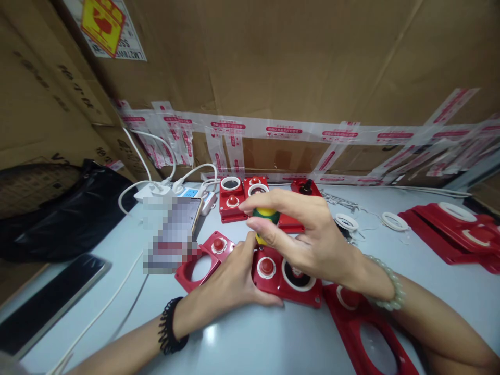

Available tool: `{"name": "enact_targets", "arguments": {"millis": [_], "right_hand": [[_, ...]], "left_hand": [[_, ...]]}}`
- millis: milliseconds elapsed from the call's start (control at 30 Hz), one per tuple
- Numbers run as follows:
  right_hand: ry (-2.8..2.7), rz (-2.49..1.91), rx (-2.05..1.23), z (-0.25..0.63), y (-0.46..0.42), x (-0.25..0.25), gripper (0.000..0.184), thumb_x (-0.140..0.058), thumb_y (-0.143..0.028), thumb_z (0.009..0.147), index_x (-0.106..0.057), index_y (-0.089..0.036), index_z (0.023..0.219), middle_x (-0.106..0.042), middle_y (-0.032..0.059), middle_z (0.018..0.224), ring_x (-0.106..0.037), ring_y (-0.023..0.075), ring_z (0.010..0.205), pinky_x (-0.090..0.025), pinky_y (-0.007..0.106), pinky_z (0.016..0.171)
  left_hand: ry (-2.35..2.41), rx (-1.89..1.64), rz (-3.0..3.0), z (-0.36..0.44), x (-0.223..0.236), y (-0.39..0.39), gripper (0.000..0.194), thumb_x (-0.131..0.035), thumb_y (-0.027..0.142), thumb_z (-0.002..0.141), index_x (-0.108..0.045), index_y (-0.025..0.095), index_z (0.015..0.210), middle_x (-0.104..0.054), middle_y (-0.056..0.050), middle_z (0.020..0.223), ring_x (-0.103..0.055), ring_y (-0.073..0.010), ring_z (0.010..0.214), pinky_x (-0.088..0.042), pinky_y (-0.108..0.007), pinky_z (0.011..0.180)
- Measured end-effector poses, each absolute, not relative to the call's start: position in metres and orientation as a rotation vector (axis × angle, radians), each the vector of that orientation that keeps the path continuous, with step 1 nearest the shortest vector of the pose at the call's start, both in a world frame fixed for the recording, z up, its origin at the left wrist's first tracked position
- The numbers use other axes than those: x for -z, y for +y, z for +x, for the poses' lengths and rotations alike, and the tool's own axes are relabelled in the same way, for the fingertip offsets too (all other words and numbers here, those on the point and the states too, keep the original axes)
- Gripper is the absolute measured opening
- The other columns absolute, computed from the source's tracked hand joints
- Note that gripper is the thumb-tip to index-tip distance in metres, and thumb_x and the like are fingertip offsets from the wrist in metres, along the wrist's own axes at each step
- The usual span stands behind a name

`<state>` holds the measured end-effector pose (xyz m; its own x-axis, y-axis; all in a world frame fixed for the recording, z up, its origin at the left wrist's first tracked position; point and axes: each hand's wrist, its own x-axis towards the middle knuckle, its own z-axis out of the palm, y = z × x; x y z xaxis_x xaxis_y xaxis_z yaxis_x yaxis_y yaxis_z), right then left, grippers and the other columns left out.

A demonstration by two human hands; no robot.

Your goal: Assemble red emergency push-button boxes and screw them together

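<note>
My right hand is closed with thumb and fingers around the stubby yellow-and-green handle of a screwdriver. The tool stands upright over the upper left corner of a red housing. On this housing are a domed red button with a white ring and a round dark part in a larger white ring. My left hand grips the housing at its left end, thumb along the near edge and fingertips close to the screwdriver's lower end. The tip itself is hard to make out.
A red panel with a round hole lies left, another under my right forearm. More red units stand behind. White rings and red covers lie right. A phone and power strip are left; cardboard rises behind.
</note>
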<state>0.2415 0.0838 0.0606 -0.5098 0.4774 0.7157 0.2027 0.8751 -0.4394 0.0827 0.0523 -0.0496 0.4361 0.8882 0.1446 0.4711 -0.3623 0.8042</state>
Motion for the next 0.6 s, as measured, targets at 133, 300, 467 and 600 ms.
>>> {"name": "enact_targets", "arguments": {"millis": [133, 300, 467, 600], "right_hand": [[-2.031, -0.548, -0.104, 0.239, 0.088, -0.054, 0.025, -0.06, -0.03, 0.087, -0.062, -0.013, 0.069, -0.056, 0.0, 0.062, -0.048, 0.0084, 0.056, -0.039, 0.023, 0.052], [-2.172, -0.568, -0.009, 0.243, 0.091, -0.051, 0.037, -0.039, -0.034, 0.094, -0.066, -0.011, 0.086, -0.06, 0.0064, 0.073, -0.05, 0.014, 0.064, -0.044, 0.029, 0.058], [-2.253, -0.532, -0.231, 0.251, 0.087, -0.061, 0.031, -0.037, -0.02, 0.094, -0.06, -0.011, 0.112, -0.067, 0.0106, 0.11, -0.061, 0.017, 0.101, -0.05, 0.031, 0.085], [-2.139, -0.547, -0.249, 0.247, 0.086, -0.063, 0.016, -0.058, -0.028, 0.089, -0.065, -0.015, 0.095, -0.072, 0.0018, 0.087, -0.064, 0.0101, 0.075, -0.049, 0.022, 0.071]], "left_hand": [[1.17, -0.743, 1.992, 0.084, 0.047, 0.053, 0.085, -0.086, 0.047, 0.055, -0.041, 0.022, 0.122, -0.056, -0.012, 0.123, -0.055, -0.0374, 0.111, -0.049, -0.052, 0.09], [1.198, -0.701, 2.015, 0.082, 0.05, 0.053, 0.081, -0.085, 0.054, 0.054, -0.044, 0.021, 0.116, -0.062, -0.008, 0.104, -0.061, -0.0341, 0.095, -0.048, -0.054, 0.088], [1.229, -0.727, 1.986, 0.081, 0.054, 0.053, 0.083, -0.084, 0.055, 0.052, -0.045, 0.021, 0.118, -0.059, -0.011, 0.114, -0.058, -0.0368, 0.104, -0.051, -0.051, 0.084], [1.205, -0.736, 1.998, 0.081, 0.053, 0.053, 0.085, -0.085, 0.05, 0.054, -0.042, 0.023, 0.122, -0.057, -0.01, 0.118, -0.057, -0.0366, 0.106, -0.05, -0.051, 0.085]]}}
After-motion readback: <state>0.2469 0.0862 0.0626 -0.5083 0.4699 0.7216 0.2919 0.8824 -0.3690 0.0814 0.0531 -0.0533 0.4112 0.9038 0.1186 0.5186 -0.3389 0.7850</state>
